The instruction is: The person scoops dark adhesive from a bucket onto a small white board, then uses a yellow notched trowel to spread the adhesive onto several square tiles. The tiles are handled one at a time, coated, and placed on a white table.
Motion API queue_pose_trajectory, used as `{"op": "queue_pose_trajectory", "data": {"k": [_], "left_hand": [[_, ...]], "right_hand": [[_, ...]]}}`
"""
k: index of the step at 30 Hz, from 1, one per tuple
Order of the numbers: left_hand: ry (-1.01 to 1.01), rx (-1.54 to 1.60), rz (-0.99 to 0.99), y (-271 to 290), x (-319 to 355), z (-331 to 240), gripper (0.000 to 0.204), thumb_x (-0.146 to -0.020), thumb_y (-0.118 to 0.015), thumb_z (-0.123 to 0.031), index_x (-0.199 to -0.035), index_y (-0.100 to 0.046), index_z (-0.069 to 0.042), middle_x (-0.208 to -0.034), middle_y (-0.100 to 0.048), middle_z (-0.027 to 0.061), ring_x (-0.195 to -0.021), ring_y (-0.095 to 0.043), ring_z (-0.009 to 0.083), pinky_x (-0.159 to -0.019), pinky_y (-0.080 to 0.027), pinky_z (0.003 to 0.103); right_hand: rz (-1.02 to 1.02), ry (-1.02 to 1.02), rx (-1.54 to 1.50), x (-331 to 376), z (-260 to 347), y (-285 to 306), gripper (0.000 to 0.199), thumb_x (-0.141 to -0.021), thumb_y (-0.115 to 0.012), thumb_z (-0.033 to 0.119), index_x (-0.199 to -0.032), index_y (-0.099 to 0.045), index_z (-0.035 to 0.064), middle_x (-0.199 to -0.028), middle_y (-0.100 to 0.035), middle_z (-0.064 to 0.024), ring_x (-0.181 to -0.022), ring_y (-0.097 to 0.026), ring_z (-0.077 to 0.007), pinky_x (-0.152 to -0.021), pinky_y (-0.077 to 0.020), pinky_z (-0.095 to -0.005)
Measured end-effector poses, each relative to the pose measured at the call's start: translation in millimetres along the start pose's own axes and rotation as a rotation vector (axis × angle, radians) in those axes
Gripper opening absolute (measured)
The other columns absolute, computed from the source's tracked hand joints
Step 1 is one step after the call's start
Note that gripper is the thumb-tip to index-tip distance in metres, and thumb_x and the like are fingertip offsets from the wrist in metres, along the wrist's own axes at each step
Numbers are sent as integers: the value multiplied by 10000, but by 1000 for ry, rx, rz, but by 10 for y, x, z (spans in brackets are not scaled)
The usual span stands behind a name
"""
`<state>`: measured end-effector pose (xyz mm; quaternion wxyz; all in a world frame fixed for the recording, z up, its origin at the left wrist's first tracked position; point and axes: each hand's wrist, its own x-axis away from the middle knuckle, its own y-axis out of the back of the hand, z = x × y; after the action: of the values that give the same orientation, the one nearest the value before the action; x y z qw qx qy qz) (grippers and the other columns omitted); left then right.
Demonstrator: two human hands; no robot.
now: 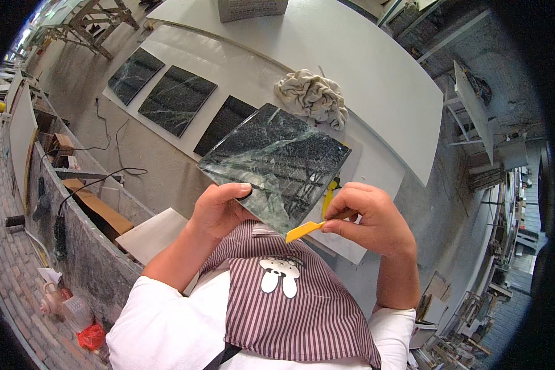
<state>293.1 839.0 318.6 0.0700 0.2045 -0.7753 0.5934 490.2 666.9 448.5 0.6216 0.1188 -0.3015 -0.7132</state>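
Note:
My left hand [222, 209] grips a dark green, white-veined polished stone tile [283, 160] by its near-left edge, thumb on top and the other fingers mostly hidden beneath. The tile is held tilted above the table. Pinched between the thumb and fingers of my right hand [370, 219] is a small, flat yellow scraper [305, 232], its wide end beside the tile's near corner. Just behind that hand, a yellow and black tool [330, 194] shows in part; I cannot tell its kind. Partly covered by the held tile, another dark tile [225, 125] lies on the table.
Two more dark tiles [177, 100] [135, 76] lie in a row on the white tabletop [243, 74]. A crumpled beige cloth [312, 98] and a grey box [251, 8] sit farther back. On the left runs a grey trough [98, 246] with boards and cables.

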Motion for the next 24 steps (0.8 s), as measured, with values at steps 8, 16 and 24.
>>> {"op": "queue_pose_trajectory", "data": {"k": [8,16,24], "left_hand": [[-2,-31,18,-29,5,-46,391,-880,-546,-66,-1229,-489,102,-1114,-647,223,-981,-681,336,-842,-569,534],[21,-12,21,20,-6,-57,407,-874,-557,-71,-1238,-487,98,-1128,-640,229,-988,-678,339,-859,-564,533],[9,-30,11,46,8,-60,403,-863,-576,-73,-1227,-501,82,-1117,-645,209,-976,-682,326,-853,-570,516]], "right_hand": [[-84,-52,87,7,14,17,227,-751,-797,156,-851,-639,27,-780,-616,-70,-680,-615,-169,-604,-502,-279],[-82,-26,56,-54,30,-82,226,-742,-803,151,-830,-636,27,-766,-618,-65,-677,-617,-175,-614,-504,-284],[-68,-18,69,-43,133,-59,231,-745,-799,154,-830,-624,29,-785,-621,-80,-705,-632,-188,-620,-508,-303]]}}
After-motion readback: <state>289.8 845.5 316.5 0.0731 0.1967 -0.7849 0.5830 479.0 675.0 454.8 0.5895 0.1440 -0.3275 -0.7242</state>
